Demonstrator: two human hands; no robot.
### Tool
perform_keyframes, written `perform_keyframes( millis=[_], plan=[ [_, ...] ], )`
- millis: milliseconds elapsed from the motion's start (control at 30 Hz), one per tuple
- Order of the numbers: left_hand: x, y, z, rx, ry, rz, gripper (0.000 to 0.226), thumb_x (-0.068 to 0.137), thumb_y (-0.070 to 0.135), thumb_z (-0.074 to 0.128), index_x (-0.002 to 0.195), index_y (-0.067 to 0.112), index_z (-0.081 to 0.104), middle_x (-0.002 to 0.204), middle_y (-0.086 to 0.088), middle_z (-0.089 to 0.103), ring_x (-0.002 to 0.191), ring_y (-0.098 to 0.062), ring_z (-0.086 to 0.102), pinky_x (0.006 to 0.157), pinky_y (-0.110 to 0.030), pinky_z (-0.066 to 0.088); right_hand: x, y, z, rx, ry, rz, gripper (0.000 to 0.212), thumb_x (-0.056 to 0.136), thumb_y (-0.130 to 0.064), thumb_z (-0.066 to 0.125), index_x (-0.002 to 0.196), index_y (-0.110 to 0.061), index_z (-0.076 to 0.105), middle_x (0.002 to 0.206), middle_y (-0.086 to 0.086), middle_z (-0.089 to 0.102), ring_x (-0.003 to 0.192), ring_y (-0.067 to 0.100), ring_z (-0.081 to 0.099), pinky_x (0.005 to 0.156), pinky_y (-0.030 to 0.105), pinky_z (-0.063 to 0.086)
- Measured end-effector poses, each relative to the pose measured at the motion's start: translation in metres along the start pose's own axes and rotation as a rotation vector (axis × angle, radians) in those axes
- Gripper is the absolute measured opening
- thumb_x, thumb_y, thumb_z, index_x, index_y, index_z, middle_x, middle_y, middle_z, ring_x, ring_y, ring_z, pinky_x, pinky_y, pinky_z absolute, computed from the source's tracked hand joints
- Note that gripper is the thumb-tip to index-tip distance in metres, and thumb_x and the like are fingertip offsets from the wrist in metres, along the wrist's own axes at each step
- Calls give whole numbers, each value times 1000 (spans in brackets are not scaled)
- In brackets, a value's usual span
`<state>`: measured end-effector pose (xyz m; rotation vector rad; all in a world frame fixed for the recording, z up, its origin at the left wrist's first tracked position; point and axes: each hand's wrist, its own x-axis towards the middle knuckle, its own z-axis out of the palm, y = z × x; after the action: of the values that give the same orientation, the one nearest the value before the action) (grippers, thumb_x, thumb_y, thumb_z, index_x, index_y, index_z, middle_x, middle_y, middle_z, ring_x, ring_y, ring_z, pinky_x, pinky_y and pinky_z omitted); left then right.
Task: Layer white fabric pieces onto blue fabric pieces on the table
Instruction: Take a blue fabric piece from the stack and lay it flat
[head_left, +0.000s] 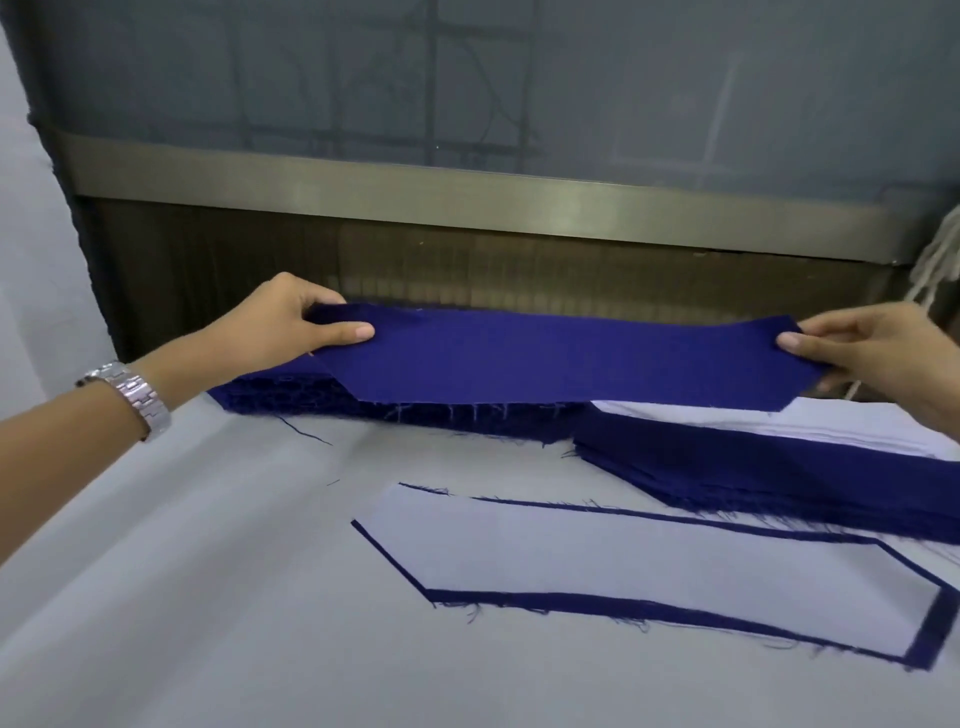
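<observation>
I have the left hand (291, 332) and right hand (872, 358) pinching the blue piece (561, 358) by its ends just above the stack (311, 397), and I fear frayed threads may snag and drag the stack askew.

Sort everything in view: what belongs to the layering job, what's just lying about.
Job: lifted blue piece, pinched by left hand and right hand; left blue stack; right blue stack; white stack; white piece laid on bottom blue piece.
Not the job: loose thread; hanging cord; wristwatch.
</observation>
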<state>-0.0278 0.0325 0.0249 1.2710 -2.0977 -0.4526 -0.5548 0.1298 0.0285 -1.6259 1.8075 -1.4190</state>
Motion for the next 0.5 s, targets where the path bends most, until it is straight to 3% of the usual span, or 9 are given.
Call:
perform_keyframes(
  millis=[100, 200, 333, 433, 500],
  plan=[
    [-12, 6, 21, -79, -89, -52, 33, 72, 53, 62, 95, 31, 70, 80, 7, 76, 77, -14, 71, 70, -25, 57, -12, 37, -42, -24, -82, 147, 31, 51, -38, 87, 80, -28, 81, 74, 8, 77, 49, 12, 67, 49, 17, 54],
    [-22, 6, 44, -93, -186, -158, 38, 66, 55, 66, 89, 26, 72, 74, 8, 74, 69, -9, 70, 55, -15, 51, -23, 75, -76, -113, -285, 373, 48, 56, -35, 93, 94, -10, 78, 74, 18, 72, 49, 21, 62, 49, 22, 54],
    [-39, 3, 62, -79, -281, -174, 64, 59, 63, 69, 74, 1, 71, 57, -5, 62, 49, -10, 52, 47, -15, 39, -40, 114, -93, -190, -462, 504, 67, 46, -34, 103, 88, 6, 70, 69, 27, 63, 49, 28, 60, 47, 29, 52],
    [-49, 2, 64, -84, -367, -179, 47, 61, 64, 68, 72, 20, 78, 55, -5, 61, 49, -8, 49, 48, -15, 37, -53, 132, -88, -204, -508, 482, 69, 51, -35, 101, 82, 12, 62, 62, 24, 58, 49, 25, 57, 47, 25, 49],
    [-56, 1, 64, -97, -420, -201, 40, 63, 65, 66, 79, 31, 80, 68, -8, 71, 57, -11, 56, 54, -17, 41, -59, 142, -84, -209, -514, 487, 67, 54, -34, 100, 78, 12, 57, 60, 19, 51, 50, 24, 56, 47, 26, 49]
  ],
)
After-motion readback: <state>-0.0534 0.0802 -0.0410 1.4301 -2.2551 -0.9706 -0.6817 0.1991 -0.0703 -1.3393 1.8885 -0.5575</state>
